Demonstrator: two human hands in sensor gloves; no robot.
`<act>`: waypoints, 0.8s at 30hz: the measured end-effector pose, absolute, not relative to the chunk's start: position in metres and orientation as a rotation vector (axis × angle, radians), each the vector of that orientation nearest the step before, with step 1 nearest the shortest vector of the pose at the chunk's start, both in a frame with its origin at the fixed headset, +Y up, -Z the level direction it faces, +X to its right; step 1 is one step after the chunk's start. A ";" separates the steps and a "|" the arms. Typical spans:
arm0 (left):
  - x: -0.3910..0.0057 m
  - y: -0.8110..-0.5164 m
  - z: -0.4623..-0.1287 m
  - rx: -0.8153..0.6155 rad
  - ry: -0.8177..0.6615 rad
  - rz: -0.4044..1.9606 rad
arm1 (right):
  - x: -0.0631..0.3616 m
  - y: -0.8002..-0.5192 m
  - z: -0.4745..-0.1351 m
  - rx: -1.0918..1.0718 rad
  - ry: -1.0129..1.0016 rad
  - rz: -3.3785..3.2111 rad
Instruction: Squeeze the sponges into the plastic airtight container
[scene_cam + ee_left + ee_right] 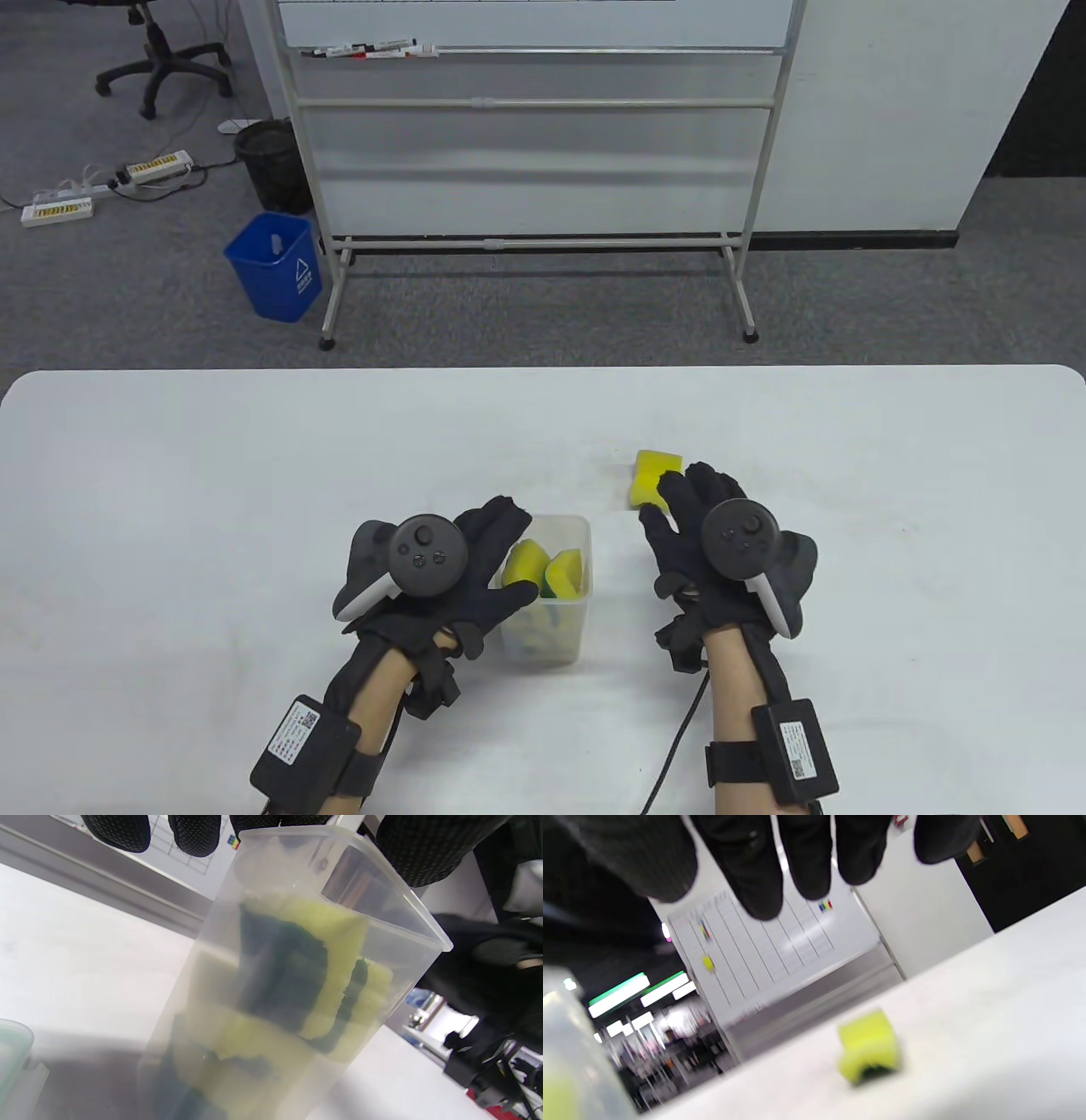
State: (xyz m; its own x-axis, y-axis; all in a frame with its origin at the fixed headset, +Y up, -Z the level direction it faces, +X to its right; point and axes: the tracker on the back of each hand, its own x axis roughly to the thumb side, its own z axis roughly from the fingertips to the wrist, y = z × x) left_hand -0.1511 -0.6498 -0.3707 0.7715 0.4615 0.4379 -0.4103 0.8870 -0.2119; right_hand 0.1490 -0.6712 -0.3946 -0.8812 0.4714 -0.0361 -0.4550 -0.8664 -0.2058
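A clear plastic container (556,649) stands near the table's front, with several yellow-and-green sponges (543,573) packed inside. My left hand (501,560) grips its left side, fingers over the rim. In the left wrist view, the fingers (195,832) and thumb (420,853) lie around the container (394,921), and the sponges (339,938) show through its wall. One loose yellow sponge (653,474) lies on the table to the right. My right hand (672,501) is open just behind it, fingers spread. In the right wrist view, the fingers (759,878) hang above the sponge (869,1046), apart from it.
The white table (254,475) stretches wide on both sides. A translucent greenish piece (12,1052) sits at the bottom left of the left wrist view. A whiteboard stand (534,246) and a blue bin (276,267) stand beyond the table's far edge.
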 end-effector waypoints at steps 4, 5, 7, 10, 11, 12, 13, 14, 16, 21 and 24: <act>-0.158 -0.642 -0.370 -0.069 -0.488 0.523 | 0.137 -0.706 -0.432 -0.124 -0.040 2.724; -0.160 -0.640 -0.370 -0.058 -0.482 0.540 | 0.136 -0.714 -0.441 -0.134 -0.020 2.726; -0.174 -0.629 -0.368 -0.015 -0.462 0.597 | 0.135 -0.732 -0.463 -0.126 0.087 2.756; -0.195 -0.615 -0.366 0.056 -0.425 0.656 | 0.136 -0.752 -0.484 -0.120 0.228 2.775; -0.203 -0.610 -0.365 0.087 -0.410 0.680 | 0.137 -0.758 -0.489 -0.135 0.260 2.766; -0.209 -0.607 -0.364 0.107 -0.402 0.697 | 0.139 -0.761 -0.492 -0.152 0.268 2.749; -0.213 -0.604 -0.363 0.124 -0.397 0.714 | 0.140 -0.763 -0.494 -0.168 0.250 2.703; -0.218 -0.601 -0.361 0.141 -0.394 0.731 | 0.140 -0.764 -0.494 -0.193 0.215 2.675; -0.222 -0.597 -0.358 0.163 -0.391 0.752 | 0.141 -0.765 -0.493 -0.213 0.189 2.709; -0.220 -0.589 -0.353 0.227 -0.410 0.768 | 0.146 -0.757 -0.476 -0.168 0.135 2.684; -0.215 -0.589 -0.351 0.234 -0.417 0.774 | 0.155 -0.734 -0.454 -0.126 0.001 2.504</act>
State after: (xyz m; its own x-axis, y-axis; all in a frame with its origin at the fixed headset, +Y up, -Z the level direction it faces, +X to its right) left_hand -0.2145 -0.5885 -0.3510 0.6392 0.6259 0.4468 -0.7172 0.6949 0.0526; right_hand 0.1547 -0.7342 -0.4540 -0.8008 0.5920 -0.0908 -0.5920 -0.8054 -0.0293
